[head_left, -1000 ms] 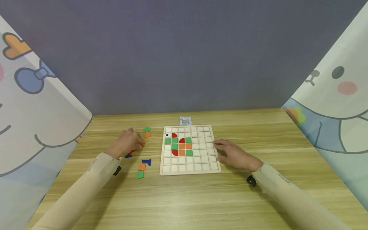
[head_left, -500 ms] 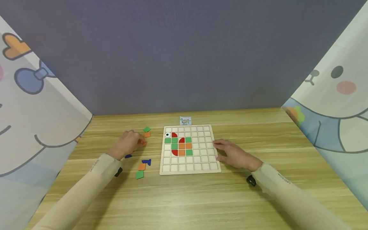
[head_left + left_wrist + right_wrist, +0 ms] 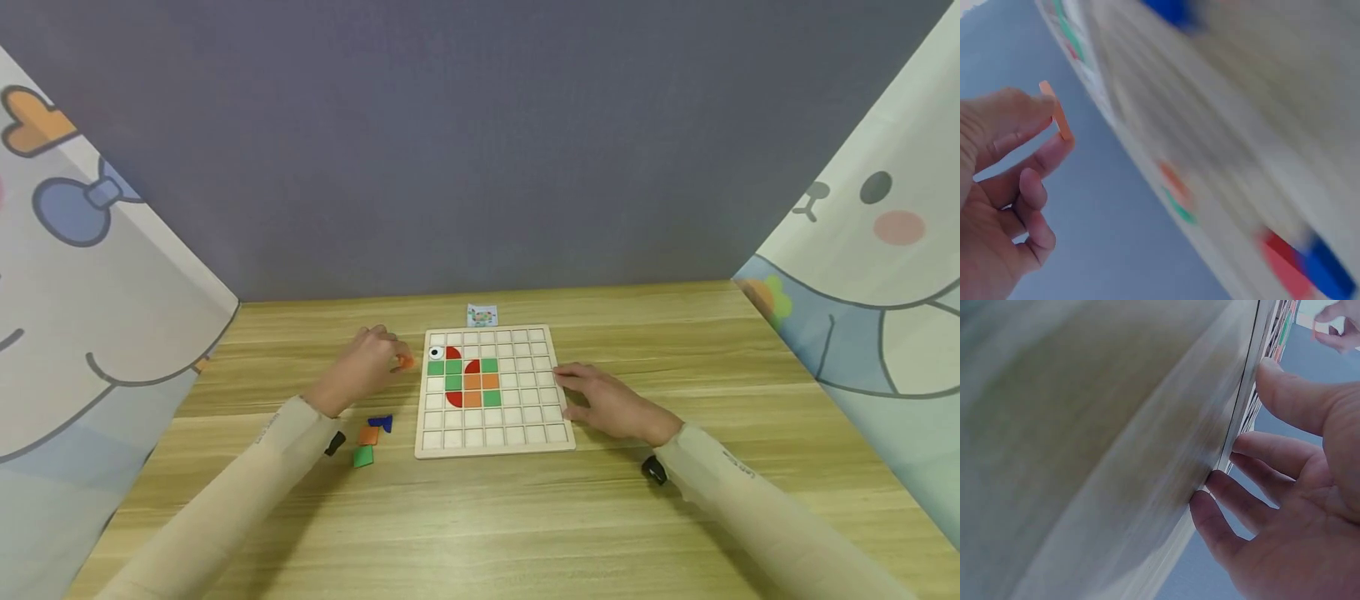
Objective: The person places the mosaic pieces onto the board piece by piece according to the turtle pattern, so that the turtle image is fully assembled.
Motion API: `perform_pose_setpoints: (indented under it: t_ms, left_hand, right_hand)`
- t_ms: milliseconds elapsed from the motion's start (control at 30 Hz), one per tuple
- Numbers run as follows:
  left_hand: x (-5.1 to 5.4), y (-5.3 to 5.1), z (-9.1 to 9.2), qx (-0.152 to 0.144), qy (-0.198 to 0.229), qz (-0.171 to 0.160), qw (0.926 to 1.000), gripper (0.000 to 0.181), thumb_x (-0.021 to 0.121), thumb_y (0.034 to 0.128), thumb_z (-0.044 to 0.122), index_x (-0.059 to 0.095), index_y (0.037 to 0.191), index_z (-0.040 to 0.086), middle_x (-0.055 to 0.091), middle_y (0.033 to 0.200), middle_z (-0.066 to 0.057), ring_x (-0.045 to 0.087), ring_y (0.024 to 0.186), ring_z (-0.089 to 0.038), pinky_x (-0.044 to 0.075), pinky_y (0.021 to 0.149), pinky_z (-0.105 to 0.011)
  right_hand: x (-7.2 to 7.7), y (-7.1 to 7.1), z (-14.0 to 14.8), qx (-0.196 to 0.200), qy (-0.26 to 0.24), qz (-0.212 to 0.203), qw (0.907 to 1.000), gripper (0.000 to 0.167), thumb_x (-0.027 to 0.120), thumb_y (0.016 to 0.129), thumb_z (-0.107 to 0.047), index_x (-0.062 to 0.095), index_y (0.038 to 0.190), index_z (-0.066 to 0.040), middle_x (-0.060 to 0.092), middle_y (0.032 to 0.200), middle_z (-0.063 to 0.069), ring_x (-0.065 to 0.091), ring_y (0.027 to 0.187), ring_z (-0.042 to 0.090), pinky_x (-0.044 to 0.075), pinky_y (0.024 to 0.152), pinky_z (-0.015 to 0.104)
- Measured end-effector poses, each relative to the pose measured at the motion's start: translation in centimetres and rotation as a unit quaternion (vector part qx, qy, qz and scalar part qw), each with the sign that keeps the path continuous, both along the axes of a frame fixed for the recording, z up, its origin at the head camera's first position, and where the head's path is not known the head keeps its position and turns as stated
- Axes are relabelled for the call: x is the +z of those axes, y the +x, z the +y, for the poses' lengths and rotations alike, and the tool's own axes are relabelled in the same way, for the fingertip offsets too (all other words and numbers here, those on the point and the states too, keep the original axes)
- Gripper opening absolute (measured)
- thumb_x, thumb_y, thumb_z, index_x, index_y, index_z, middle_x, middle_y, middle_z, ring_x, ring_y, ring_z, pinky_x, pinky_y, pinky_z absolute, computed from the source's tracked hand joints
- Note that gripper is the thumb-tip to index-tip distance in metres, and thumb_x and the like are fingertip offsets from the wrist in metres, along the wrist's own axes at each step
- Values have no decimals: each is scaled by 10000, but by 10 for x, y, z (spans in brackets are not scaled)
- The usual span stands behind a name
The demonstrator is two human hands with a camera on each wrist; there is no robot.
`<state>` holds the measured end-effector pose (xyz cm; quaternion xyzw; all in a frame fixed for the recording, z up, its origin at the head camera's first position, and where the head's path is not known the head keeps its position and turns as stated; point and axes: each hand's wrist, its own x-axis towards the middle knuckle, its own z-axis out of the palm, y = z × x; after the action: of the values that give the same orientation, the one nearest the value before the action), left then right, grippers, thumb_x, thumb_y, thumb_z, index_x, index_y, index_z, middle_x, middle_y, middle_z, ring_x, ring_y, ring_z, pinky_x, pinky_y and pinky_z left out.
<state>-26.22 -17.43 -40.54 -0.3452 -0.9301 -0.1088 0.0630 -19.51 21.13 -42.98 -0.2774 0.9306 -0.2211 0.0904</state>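
Fingers (image 3: 1054,152) of the left hand (image 3: 363,368) pinch a thin orange tile (image 3: 1060,119) above the tabletop (image 3: 480,525), just left of the grid board (image 3: 495,452), a fingertip hold suiting so small a piece, while the right hand (image 3: 611,404), fingers spread, touches the board's right edge, apparently steadying it.

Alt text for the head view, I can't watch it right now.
A person's left hand pinches an orange tile beside a grid board, whose right edge the right hand touches. Coloured pieces and an eye disc sit in the board; loose blue, orange and green pieces lie to its left.
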Motion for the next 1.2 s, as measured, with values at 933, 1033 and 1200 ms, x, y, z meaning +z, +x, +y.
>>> perform_pose_setpoints:
  t_ms: [933, 1033, 1200]
  left_hand:
    - [-5, -21, 144, -838, -754, -612, 9917, 121, 725, 831, 96, 766, 901, 186, 686, 878, 84, 517, 854, -131, 210, 1049, -544]
    - [-8, -23, 148, -770, -855, -618, 9914, 135, 724, 829, 77, 761, 894, 189, 685, 876, 89, 509, 845, -137, 242, 1022, -512]
    - [-12, -25, 152, -752, -988, -555, 9907, 114, 731, 831, 99, 762, 884, 194, 682, 868, 95, 483, 813, -145, 285, 930, -457]
  right_hand:
    - [-3, -4, 0, -50, 27, 17, 10000, 626, 682, 889, -221, 418, 1388, 49, 339, 1471, 130, 306, 1333, 330, 279, 1042, 481]
    - [-3, -5, 1, -34, 21, 77, 10000, 624, 686, 885, -216, 424, 1380, 58, 346, 1465, 142, 312, 1327, 339, 279, 1041, 485]
    - [-4, -4, 2, 31, -53, 167, 9998, 617, 693, 879, -202, 436, 1367, 73, 359, 1454, 158, 326, 1318, 350, 289, 1033, 492]
